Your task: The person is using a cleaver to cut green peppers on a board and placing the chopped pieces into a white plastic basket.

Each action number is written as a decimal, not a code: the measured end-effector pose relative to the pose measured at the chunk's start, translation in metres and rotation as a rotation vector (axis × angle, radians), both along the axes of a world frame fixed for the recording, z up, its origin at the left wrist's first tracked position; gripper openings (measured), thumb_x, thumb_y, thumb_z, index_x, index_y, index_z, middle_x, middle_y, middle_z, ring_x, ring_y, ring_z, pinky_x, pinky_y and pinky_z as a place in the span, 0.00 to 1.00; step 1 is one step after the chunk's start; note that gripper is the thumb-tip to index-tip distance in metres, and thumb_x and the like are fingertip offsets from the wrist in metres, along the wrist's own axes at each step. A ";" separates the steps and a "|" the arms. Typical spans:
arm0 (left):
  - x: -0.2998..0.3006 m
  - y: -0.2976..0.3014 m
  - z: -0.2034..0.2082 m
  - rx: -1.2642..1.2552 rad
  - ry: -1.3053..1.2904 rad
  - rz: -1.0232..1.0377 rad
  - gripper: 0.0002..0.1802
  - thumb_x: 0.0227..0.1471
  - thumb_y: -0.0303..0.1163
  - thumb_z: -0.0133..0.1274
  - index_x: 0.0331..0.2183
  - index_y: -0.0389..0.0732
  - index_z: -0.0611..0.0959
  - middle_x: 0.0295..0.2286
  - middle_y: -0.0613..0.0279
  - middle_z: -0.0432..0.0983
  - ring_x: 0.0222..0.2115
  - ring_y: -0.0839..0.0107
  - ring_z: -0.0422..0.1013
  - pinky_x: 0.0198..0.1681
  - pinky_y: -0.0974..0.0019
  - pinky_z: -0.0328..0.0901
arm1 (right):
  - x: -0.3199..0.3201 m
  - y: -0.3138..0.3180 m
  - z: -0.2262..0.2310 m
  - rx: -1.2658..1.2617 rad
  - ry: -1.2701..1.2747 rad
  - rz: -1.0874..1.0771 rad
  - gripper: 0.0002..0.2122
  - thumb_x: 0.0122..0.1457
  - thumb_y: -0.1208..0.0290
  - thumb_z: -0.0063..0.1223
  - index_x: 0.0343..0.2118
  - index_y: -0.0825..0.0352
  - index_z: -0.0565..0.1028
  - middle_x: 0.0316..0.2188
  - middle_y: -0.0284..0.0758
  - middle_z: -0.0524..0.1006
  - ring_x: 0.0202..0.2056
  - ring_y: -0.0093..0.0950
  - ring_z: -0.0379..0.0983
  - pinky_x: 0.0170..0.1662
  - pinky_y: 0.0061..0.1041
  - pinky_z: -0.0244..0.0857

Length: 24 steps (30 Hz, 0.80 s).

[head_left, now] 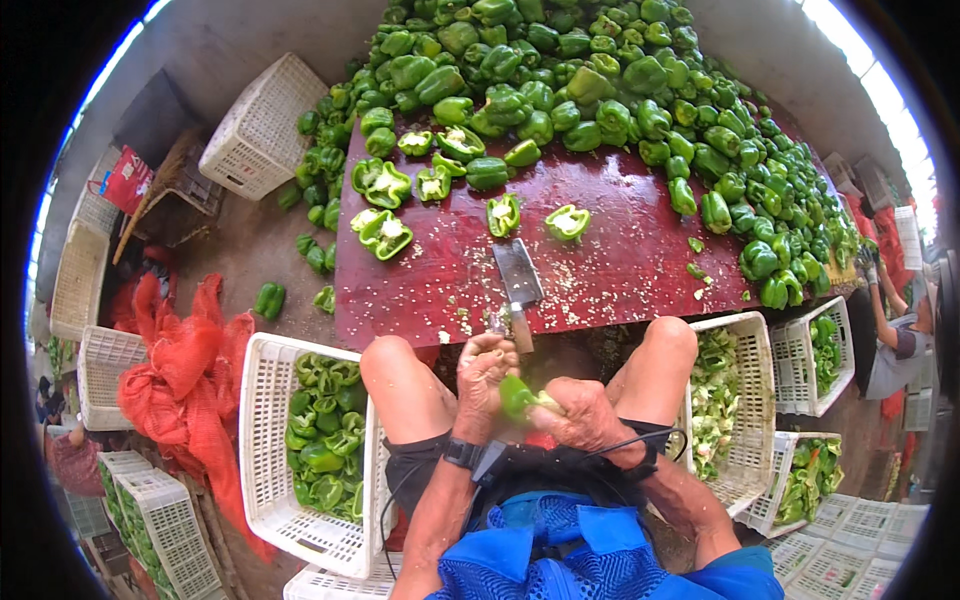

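Note:
A piece of green bell pepper [516, 397] is between my two hands, above my lap. My left hand [482, 378] is closed with curled fingers, the pepper against its inner side. My right hand [585, 412] is closed at the pepper's other end, where some pale core shows; motion blurs this spot. Just beyond my left hand a cleaver [517, 272] lies on the red table [640, 235], its handle [521, 328] over the near edge. Cut pepper halves [385, 235] lie cut side up to the left, and two more [568, 222] lie beyond the blade.
Whole green peppers [600, 90] heap across the table's far and right sides. By my left knee a white crate [265, 440] holds cut peppers; by my right, another crate [750, 400] holds pale scraps. Red mesh sacks [190, 370] lie left. A co-worker [900, 330] is at far right.

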<state>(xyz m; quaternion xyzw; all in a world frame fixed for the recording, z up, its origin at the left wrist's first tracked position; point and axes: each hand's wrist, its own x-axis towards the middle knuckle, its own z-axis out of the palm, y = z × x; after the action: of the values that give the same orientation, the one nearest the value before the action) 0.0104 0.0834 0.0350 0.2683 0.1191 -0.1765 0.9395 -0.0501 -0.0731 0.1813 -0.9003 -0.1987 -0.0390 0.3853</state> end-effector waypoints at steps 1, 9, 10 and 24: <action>-0.007 -0.022 0.031 -0.070 0.044 -0.103 0.13 0.54 0.27 0.50 0.43 0.36 0.75 0.35 0.53 0.77 0.34 0.63 0.75 0.42 0.59 0.72 | -0.004 -0.002 -0.023 -0.014 -0.043 -0.043 0.09 0.48 0.68 0.60 0.21 0.65 0.71 0.16 0.37 0.67 0.18 0.35 0.69 0.22 0.32 0.62; -0.013 -0.021 0.026 0.021 -0.039 -0.149 0.20 0.54 0.35 0.55 0.46 0.35 0.74 0.40 0.52 0.75 0.38 0.66 0.73 0.46 0.62 0.70 | 0.009 0.030 -0.055 -0.001 -0.062 -0.316 0.09 0.48 0.69 0.58 0.22 0.66 0.70 0.19 0.42 0.71 0.21 0.42 0.72 0.25 0.39 0.67; -0.008 -0.019 0.024 0.151 -0.073 -0.196 0.19 0.53 0.31 0.57 0.46 0.35 0.74 0.40 0.54 0.75 0.37 0.69 0.73 0.46 0.65 0.69 | 0.010 0.030 -0.057 -0.008 -0.064 -0.312 0.09 0.47 0.69 0.58 0.22 0.67 0.70 0.18 0.42 0.71 0.21 0.42 0.72 0.24 0.38 0.66; 0.005 0.005 0.023 -0.624 0.067 -0.116 0.39 0.55 0.59 0.50 0.52 0.31 0.71 0.51 0.33 0.66 0.54 0.33 0.62 0.53 0.30 0.61 | -0.057 -0.154 0.027 -0.483 0.061 -0.833 0.11 0.48 0.72 0.62 0.33 0.72 0.75 0.30 0.45 0.77 0.33 0.40 0.75 0.36 0.36 0.67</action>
<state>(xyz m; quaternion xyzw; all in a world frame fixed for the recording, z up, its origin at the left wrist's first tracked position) 0.0154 0.0881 0.0580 -0.0323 0.0749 -0.2665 0.9604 -0.1076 -0.2274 0.2083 -0.9678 0.1868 -0.1162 0.1224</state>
